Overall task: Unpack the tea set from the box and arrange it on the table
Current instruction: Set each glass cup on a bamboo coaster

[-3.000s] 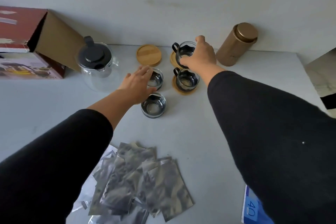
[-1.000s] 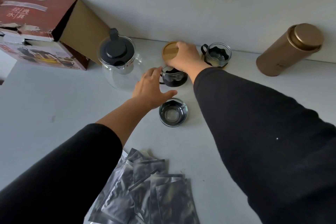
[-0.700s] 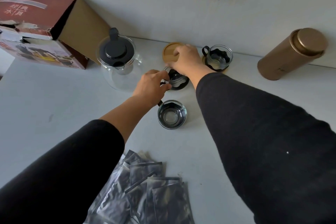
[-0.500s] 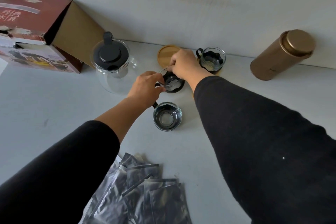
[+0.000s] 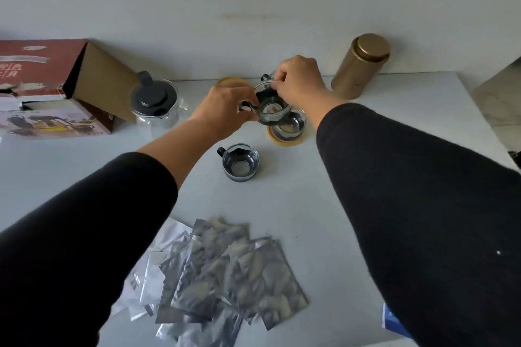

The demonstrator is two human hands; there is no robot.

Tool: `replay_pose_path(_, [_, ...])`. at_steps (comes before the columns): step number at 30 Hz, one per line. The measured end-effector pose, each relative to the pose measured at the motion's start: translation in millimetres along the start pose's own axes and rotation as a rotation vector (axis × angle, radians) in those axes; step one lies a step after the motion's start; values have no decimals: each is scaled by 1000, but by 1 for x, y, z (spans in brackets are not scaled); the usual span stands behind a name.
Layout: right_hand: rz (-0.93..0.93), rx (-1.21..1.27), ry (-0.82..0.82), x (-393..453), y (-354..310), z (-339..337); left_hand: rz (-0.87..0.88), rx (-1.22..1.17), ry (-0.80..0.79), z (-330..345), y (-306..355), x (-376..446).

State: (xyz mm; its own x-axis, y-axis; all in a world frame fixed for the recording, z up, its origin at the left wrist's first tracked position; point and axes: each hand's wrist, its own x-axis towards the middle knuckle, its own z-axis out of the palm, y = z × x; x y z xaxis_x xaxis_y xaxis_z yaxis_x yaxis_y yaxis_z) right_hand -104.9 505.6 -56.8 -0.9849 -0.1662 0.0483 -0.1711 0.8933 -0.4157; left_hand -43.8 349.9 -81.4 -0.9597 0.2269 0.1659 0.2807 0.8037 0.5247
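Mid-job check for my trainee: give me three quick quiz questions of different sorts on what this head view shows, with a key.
1. True or false: the gold canister lies on its side.
2. Which cup stands on the table with no coaster under it? A) the cup nearest the person B) the cup below the lifted one C) none
3. Fill in: the left hand and right hand together hold a glass ____.

Key: 1 false, it stands upright with its lid on. 2 A; the other rests on a wooden coaster. 3 cup.
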Motion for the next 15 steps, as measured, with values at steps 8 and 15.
replay_pose_path(8, [221, 67, 10, -94, 53, 16, 100, -45, -245, 46, 34, -43])
replay_pose_path(15, [352, 73, -19, -113, 63, 48, 71, 126, -293, 78, 33, -57])
